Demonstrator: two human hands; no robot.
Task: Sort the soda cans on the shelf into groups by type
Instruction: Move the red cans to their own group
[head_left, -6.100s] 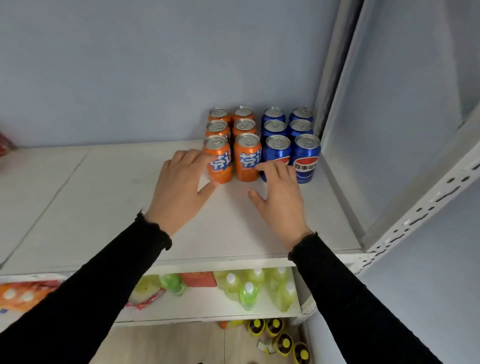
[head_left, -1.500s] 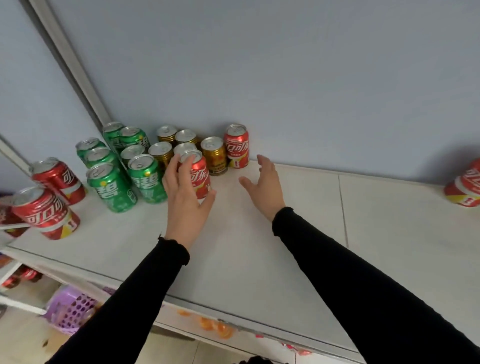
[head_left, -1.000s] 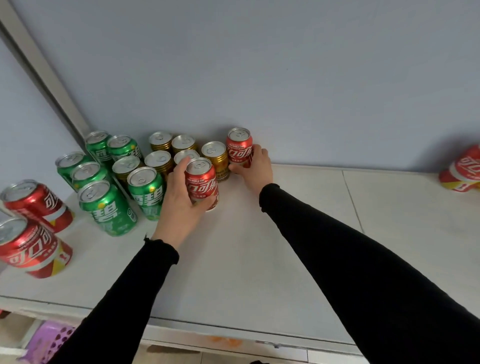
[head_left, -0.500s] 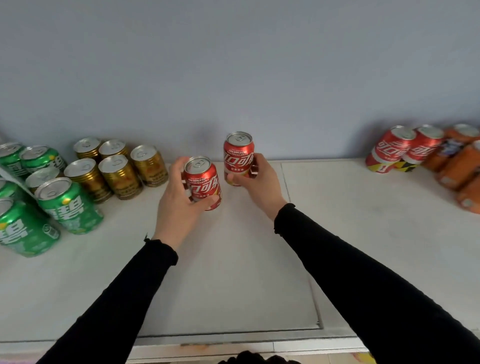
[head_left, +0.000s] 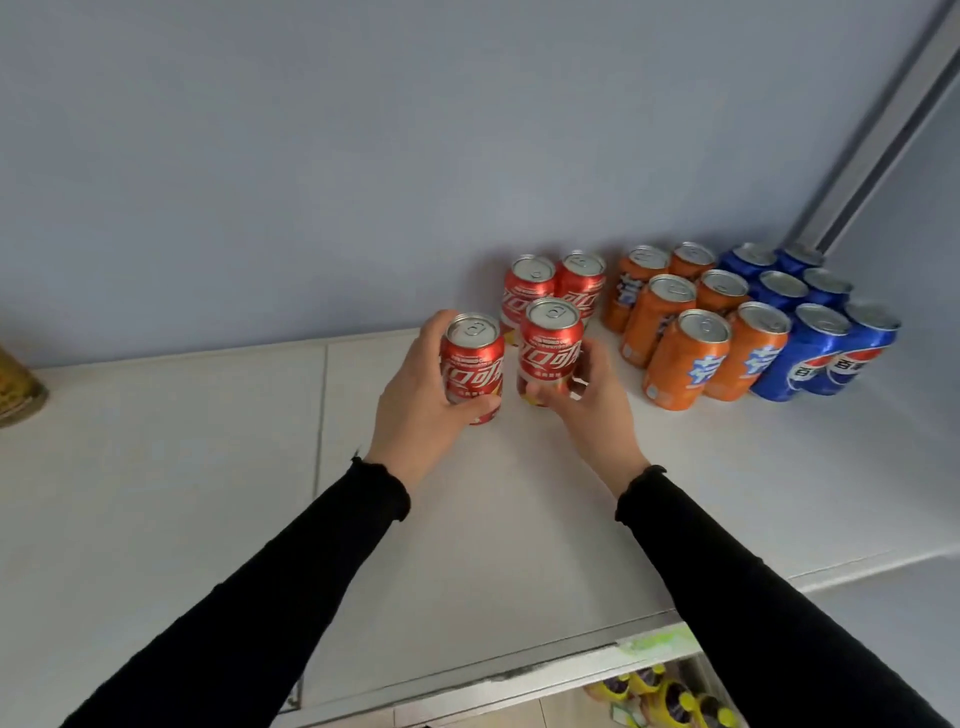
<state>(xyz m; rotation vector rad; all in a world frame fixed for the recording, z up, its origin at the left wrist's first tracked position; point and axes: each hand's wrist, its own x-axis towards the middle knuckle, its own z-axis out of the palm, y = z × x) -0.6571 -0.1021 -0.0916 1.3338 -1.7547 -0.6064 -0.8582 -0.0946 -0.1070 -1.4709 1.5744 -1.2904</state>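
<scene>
Left of the orange cans (head_left: 685, 358), our left hand (head_left: 421, 400) and right hand (head_left: 587, 400) each grip a red can (head_left: 474, 364), upright; the right's can (head_left: 549, 345) partly hides two red cans (head_left: 530, 283) behind; whether ours touch the shelf (head_left: 156, 467) is unclear.

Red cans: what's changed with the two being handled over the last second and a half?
The left hand and right hand took them from beside the gold and green cans and carried them right, to the two red cans by the wall. Both remain gripped. The orange cans and blue cans stayed grouped.
</scene>
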